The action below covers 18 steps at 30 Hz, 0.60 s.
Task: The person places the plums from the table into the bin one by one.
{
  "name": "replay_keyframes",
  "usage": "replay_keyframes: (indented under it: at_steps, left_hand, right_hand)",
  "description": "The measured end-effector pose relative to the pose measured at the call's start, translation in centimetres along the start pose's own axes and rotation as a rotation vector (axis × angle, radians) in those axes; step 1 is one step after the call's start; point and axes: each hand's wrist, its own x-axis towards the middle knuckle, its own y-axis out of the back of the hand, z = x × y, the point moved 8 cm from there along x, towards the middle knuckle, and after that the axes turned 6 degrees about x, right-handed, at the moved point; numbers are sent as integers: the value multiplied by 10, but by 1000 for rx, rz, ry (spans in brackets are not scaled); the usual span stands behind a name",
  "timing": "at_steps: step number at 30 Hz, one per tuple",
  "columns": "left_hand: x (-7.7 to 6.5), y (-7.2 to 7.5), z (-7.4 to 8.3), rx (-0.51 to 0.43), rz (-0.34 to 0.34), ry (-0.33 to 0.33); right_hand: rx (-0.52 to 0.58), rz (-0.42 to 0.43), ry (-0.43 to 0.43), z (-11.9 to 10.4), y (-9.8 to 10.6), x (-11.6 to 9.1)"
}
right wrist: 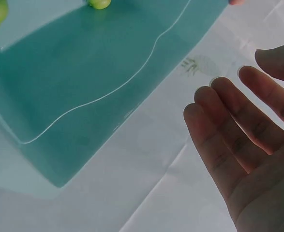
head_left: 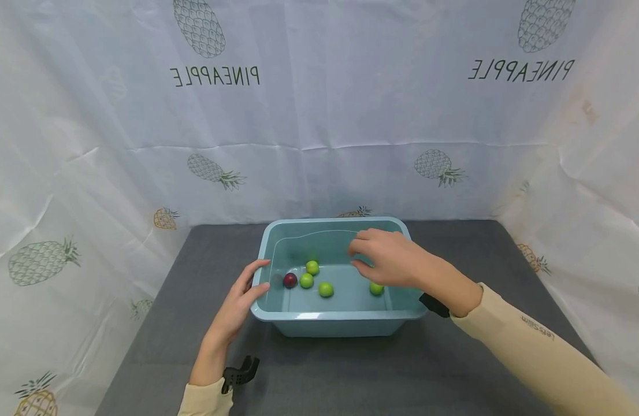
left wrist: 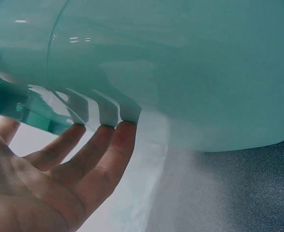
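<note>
A pale teal plastic basin stands on the grey cloth. At its left rim my left hand grips the edge, thumb and index finger over the rim. The left wrist view shows the other fingertips against the basin's outer wall. Above the right part of the basin hovers my right hand, its fingers loosely bent with nothing between them. Inside lie several small round green fruits and a dark red round fruit. One green fruit lies apart, just below my right hand and partly hidden.
The dark grey cloth covers the table. White curtains with pineapple prints hang behind and at both sides. A thin pale line runs along the basin's inner wall. Each wrist wears a black strap, the left one showing plainly.
</note>
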Motion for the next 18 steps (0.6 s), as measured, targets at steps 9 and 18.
replay_keyframes:
  at_steps: [9, 18]
  left_hand:
    - [0, 0, 1, -1, -5, -11]
    - [0, -1, 3, -4, -5, -11]
  right_hand:
    - [46, 147, -45, 17, 11, -29]
    - [58, 193, -113, 42, 15, -49]
